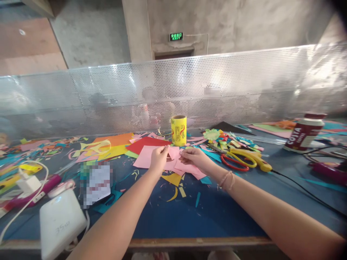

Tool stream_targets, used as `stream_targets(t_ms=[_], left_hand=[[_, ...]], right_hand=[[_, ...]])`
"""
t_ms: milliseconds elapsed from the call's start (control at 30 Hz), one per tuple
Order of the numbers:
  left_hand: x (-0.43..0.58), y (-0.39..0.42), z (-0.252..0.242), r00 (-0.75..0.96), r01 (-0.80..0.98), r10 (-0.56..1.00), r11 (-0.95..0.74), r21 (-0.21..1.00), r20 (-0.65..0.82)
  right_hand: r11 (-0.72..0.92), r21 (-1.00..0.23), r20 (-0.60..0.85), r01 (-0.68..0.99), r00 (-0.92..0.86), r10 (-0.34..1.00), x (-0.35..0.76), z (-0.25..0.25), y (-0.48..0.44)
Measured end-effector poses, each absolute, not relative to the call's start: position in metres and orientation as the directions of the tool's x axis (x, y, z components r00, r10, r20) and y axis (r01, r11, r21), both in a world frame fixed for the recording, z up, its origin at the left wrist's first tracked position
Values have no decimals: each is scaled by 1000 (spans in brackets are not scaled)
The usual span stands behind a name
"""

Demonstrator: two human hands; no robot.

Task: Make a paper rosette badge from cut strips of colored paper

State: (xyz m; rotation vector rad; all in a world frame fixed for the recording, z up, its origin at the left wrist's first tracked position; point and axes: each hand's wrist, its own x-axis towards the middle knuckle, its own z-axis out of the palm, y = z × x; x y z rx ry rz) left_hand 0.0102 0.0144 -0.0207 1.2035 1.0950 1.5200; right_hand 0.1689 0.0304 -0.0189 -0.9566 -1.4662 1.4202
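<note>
Between both hands is a small piece of pink paper, raised just over larger pink sheets on the blue table. My left hand pinches its left edge. With the fingertips of my right hand, I grip its right side. A red sheet lies behind the left hand. Just beyond the paper stands a yellow cardboard tube with printed sides. A yellow paper scrap is in front of the pink sheets.
Right of my hands lie red-handled scissors, a yellow tool with a black cord and colourful paper pieces. A COSTA bottle stands further right. At left are a phone, white power bank and purple power strip. A perforated metal screen borders the back.
</note>
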Motion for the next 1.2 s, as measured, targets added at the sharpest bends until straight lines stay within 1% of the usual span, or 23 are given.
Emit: stream_targets(t_ms=[133,267,500,633,833,1200], left_hand=[[12,11,-16,-143,-135,972,-206,969,187],[15,8,-14,-97,-181,983,-171,969,156],[15,11,-19,-42,-173,981,-191,966,187],[14,12,-20,-25,-143,984,-180,973,178],[15,10,-18,-23,-129,988,-155,979,153],[19,2,-11,-23,-114,995,-104,988,102]], right_hand=[[74,-997,79,-30,-322,943,169,-18,32],[74,-997,81,-33,-314,946,169,-15,31],[61,-998,67,-28,-323,944,168,-11,27],[49,-999,51,-14,-333,942,170,-13,28],[105,-994,86,25,-406,910,169,-15,29],[185,-982,148,50,-418,897,172,-18,32]])
